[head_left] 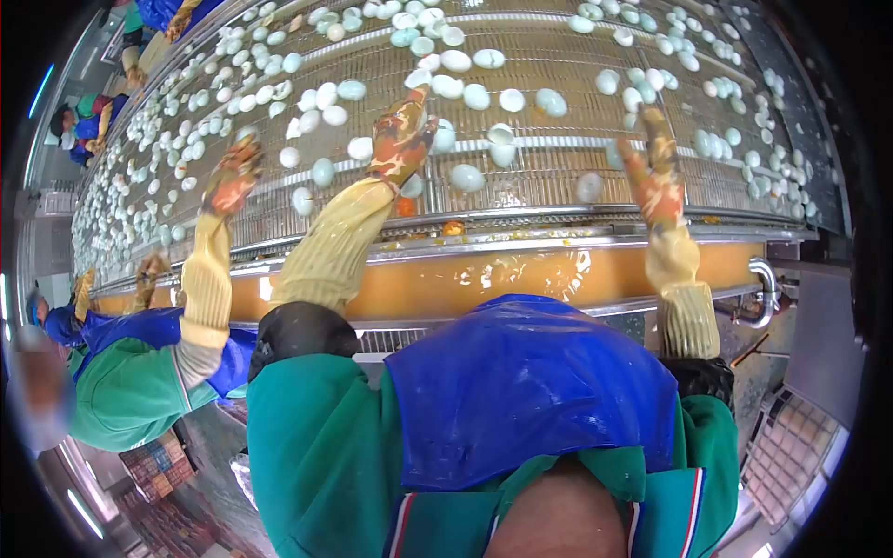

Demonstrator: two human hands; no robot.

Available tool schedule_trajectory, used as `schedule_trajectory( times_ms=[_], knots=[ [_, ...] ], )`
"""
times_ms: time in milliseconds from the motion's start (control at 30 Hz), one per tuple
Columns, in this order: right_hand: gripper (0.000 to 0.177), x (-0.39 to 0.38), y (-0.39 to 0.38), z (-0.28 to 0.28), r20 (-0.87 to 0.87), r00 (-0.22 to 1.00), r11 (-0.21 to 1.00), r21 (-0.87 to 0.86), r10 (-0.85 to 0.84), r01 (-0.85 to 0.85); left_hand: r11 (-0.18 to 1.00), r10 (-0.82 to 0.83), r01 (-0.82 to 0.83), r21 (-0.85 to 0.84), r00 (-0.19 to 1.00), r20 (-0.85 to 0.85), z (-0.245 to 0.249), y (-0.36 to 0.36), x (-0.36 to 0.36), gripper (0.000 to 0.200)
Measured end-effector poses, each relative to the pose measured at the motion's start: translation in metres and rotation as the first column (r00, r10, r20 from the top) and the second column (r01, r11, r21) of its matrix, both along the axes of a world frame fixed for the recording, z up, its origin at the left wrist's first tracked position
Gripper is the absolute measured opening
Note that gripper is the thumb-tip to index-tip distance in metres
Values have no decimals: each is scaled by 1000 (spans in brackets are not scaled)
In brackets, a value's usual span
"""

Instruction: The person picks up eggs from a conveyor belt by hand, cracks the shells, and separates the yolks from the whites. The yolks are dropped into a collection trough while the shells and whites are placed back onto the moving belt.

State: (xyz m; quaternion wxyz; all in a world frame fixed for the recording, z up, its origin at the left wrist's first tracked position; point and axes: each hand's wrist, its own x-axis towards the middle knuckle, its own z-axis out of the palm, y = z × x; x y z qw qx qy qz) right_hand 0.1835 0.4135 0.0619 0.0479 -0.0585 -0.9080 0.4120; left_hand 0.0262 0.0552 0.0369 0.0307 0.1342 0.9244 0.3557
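Observation:
Many pale blue and white eggs or eggshells, one of them an upright-looking shell (501, 149), lie scattered over a wide metal-rod conveyor (549, 177). My left hand (402, 138), in a mottled orange-brown glove with a cream ribbed cuff, reaches over it with fingers apart. A pale blue egg (442, 138) lies beside its thumb, and white shells are near its fingertips. Farther right, my right hand (657, 177), gloved alike, has thumb and fingers spread. Beside its thumb is a bluish egg (614, 154); others lie just past the fingertips. No egg shows inside either hand.
An orange-brown liquid trough (484, 277) runs along the near edge, with a bent metal pipe (766, 293) at its right end. A co-worker's gloved hand (233, 177) reaches over the conveyor close on the left. More people stand farther left. A broken yolk (453, 228) lies on the rail.

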Motion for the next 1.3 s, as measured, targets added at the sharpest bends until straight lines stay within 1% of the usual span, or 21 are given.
schedule_trajectory(
  times_ms=[33,67,100,167,200,300,367,433,500,633,700,767,800,833,867,900,967,1100,1133,1200,1300],
  knots=[
    [30,27,19,7,200,974,908,418,-107,14,999,-28,28,-35,1000,6,-3,9,4,41],
    [28,54,38,16,374,899,656,741,-228,-142,994,-62,62,-92,998,2,-9,21,7,41],
    [29,56,50,8,331,898,675,736,-290,-53,983,-99,98,-158,995,0,-17,34,10,40],
    [32,17,67,-7,28,952,896,348,-304,276,947,-153,148,-284,988,5,-32,58,11,40],
    [34,7,67,-9,-70,950,937,158,-305,313,929,-160,156,-336,987,17,-38,66,8,40],
    [42,-1,60,-5,-140,937,936,-202,-319,289,866,-137,161,-473,987,85,-50,80,-13,40],
    [48,2,62,-11,-127,934,921,-257,-334,294,828,-110,168,-535,984,139,-55,83,-30,40],
    [47,9,77,-28,-108,934,937,-118,-340,328,804,-91,172,-568,982,168,-63,89,-39,39],
    [47,8,91,-41,-115,936,942,-90,-334,325,785,-83,168,-596,982,168,-71,95,-45,39],
    [45,5,97,-34,-124,952,948,-190,-280,254,805,-64,103,-584,994,87,-78,100,-42,39],
    [43,4,94,-20,-121,960,952,-206,-253,224,846,-51,54,-531,998,21,-75,99,-38,38],
    [42,5,94,-7,-117,968,957,-213,-223,195,944,13,0,-330,999,38,-55,102,-30,38],
    [41,3,94,-2,-110,972,960,-215,-207,180,986,49,-34,-162,994,93,-41,106,-23,38],
    [40,2,94,1,-100,977,962,-221,-186,161,991,73,-97,93,970,232,-24,110,-10,38],
    [40,0,97,3,-92,981,962,-231,-168,144,921,61,-196,337,927,371,-4,115,2,38],
    [39,0,97,2,-77,987,962,-246,-144,121,796,21,-314,518,868,495,13,122,17,38],
    [37,-6,103,-13,-54,995,956,-286,-88,69,734,-40,-317,600,863,504,33,135,45,38],
    [37,-8,104,-14,17,999,887,-462,30,-19,840,-84,-92,535,951,296,34,156,95,33],
    [36,-7,102,-10,46,998,915,-403,34,-13,854,-104,-34,519,966,235,32,162,104,33],
    [35,-5,101,-6,62,993,913,-403,102,-69,880,-140,68,470,983,119,29,174,122,33],
    [32,-5,110,-15,12,976,911,-361,216,-197,852,-186,119,510,979,83,17,194,140,33]
  ],
)
